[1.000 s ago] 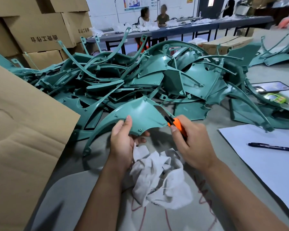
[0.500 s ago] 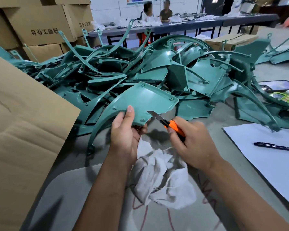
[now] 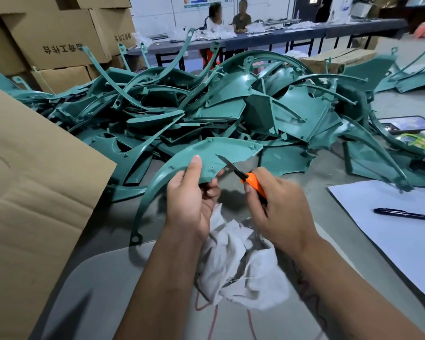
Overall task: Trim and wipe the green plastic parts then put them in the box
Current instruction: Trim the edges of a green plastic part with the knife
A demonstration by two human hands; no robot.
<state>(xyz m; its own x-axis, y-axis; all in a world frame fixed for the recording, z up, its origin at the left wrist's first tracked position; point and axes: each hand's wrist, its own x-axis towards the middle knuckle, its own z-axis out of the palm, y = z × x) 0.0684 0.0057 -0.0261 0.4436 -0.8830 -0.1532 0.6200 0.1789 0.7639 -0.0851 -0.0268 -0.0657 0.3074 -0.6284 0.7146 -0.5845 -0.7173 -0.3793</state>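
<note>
Curved glossy green plastic part [image 3: 214,155] pinched in left hand [image 3: 190,200], orange-handled knife [image 3: 245,176] gripped in right hand [image 3: 277,209], above crumpled white cloth [image 3: 241,263].

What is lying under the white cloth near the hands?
The white cloth lies on a grey mat with red lines. Its middle covers the mat, so anything beneath it cannot be seen.

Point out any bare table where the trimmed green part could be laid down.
Bare grey table shows between the pile of green parts and the white paper, right of the knife. Another strip lies between the cardboard flap and the left hand. Beyond, the pile crowds everything.
</note>
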